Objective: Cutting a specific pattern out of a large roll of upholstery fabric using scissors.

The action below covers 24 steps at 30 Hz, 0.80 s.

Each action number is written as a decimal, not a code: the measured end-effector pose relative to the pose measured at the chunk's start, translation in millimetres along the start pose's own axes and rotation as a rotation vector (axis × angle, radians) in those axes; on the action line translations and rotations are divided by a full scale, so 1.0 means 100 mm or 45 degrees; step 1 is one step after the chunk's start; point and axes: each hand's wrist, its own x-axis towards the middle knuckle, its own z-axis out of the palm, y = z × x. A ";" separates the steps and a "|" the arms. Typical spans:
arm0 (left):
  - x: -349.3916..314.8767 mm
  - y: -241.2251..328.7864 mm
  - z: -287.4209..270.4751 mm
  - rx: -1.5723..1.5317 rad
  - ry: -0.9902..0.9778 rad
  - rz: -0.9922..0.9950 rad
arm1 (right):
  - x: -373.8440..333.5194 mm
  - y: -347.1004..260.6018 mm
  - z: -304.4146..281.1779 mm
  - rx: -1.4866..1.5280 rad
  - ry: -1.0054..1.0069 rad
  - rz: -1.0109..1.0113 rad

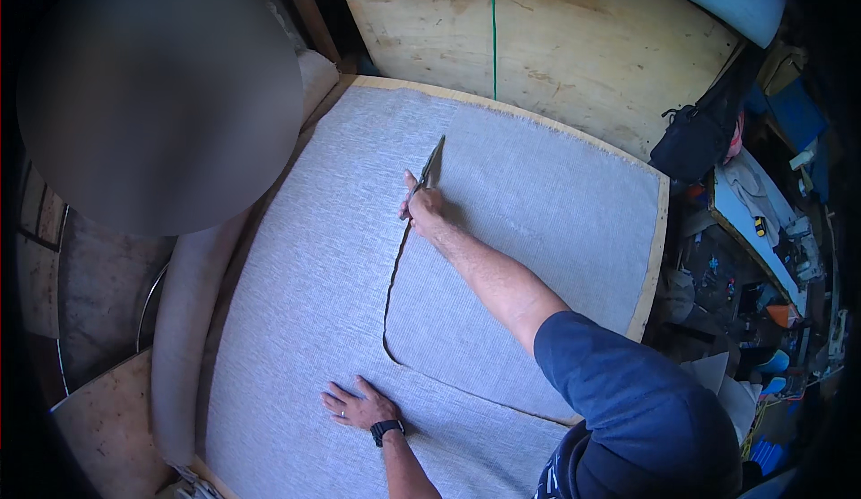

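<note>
A large sheet of grey woven fabric (300,257) lies over the wooden table (662,212). My right hand (425,207) is closed on a pair of scissors (432,165), whose blades point toward the far edge of the fabric. Behind the scissors a dark cut line runs back toward me, then bends to the right near my body. My left hand (361,407), with a black watch at the wrist, rests flat on the fabric with its fingers spread, left of the bend in the cut.
Beyond the table leans a plywood board (574,46) with a green strip down it. A fabric roll (184,329) stands along the left side. At the right, a black bag (691,140) hangs near a cluttered bench (762,230). A blurred disc covers the upper left.
</note>
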 end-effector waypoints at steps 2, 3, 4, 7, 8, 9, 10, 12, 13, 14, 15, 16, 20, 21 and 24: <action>0.02 -0.07 -0.02 0.036 0.019 -0.006 | -0.11 -0.10 0.07 -0.029 -0.019 0.089; 0.02 -0.08 -0.01 0.033 0.022 -0.009 | -0.11 -0.18 0.04 -0.047 -0.027 0.143; 0.03 -0.10 0.00 0.050 0.023 -0.011 | -0.12 -0.24 0.05 -0.065 -0.037 0.201; 0.00 -0.03 0.00 0.027 0.016 0.005 | 0.10 -0.22 0.02 0.009 -0.003 0.101; -0.02 0.02 0.01 -0.006 0.011 0.018 | 0.21 -0.19 -0.03 0.007 0.011 0.091; -0.02 0.02 0.04 -0.009 0.008 0.022 | 0.26 -0.16 -0.02 0.095 0.025 0.016; -0.02 0.02 0.07 -0.006 0.024 0.037 | 0.32 -0.15 -0.03 0.183 0.040 -0.062; 0.00 -0.01 0.09 0.010 0.048 0.040 | 0.31 -0.13 -0.03 0.101 0.019 -0.037; 0.02 -0.03 0.06 0.003 0.047 0.026 | 0.25 -0.12 -0.01 0.018 -0.005 -0.011; 0.03 -0.06 0.04 -0.005 0.046 0.015 | 0.21 -0.15 0.03 0.017 -0.013 -0.001; 0.03 -0.07 0.03 -0.003 0.049 0.011 | 0.20 -0.22 0.06 -0.032 0.008 0.043; 0.04 -0.08 0.03 0.000 0.052 0.012 | 0.19 -0.28 0.08 -0.081 0.028 0.089; 0.05 -0.10 0.01 0.013 0.055 -0.004 | 0.30 -0.36 0.03 -0.128 0.014 0.100; 0.02 -0.03 0.03 0.000 0.045 0.010 | 0.43 -0.34 -0.05 -0.129 0.031 0.086; -0.01 0.01 0.08 -0.012 0.038 0.043 | 0.64 -0.30 -0.15 -0.032 0.076 -0.097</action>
